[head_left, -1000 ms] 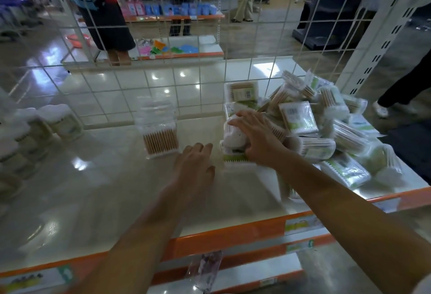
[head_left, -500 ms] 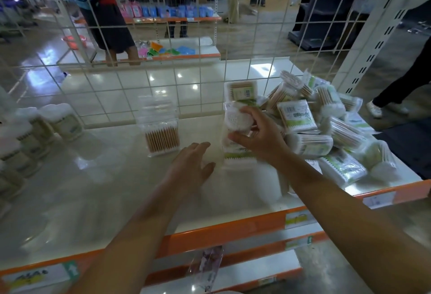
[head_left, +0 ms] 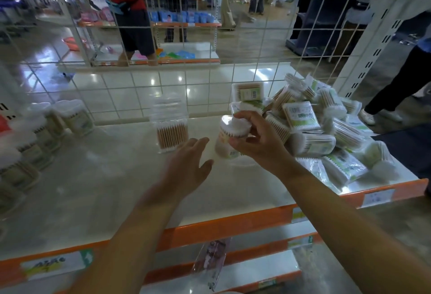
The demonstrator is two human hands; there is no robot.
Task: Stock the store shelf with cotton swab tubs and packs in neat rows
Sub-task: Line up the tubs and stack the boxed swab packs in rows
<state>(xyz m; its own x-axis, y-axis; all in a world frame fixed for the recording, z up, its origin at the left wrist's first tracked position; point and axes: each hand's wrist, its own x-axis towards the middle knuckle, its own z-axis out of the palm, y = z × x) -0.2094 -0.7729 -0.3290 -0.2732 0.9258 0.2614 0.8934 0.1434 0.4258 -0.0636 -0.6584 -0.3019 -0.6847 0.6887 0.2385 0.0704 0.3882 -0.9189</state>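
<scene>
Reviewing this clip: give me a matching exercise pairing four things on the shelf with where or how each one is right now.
Things:
1. round tub
2. left hand
3. clear square tub
4. pile of packs

States:
A. stands alone mid-shelf, near the wire grid
B. heaped at the shelf's right end
C. gripped by the right hand
D. open, fingers extended toward the held tub

Pairs: 1-C, 2-D, 3-A, 4-B

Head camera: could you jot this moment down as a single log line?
right hand grips round swab tub, lifted off the shelf | left hand open beside it | pile of packs at right
</scene>
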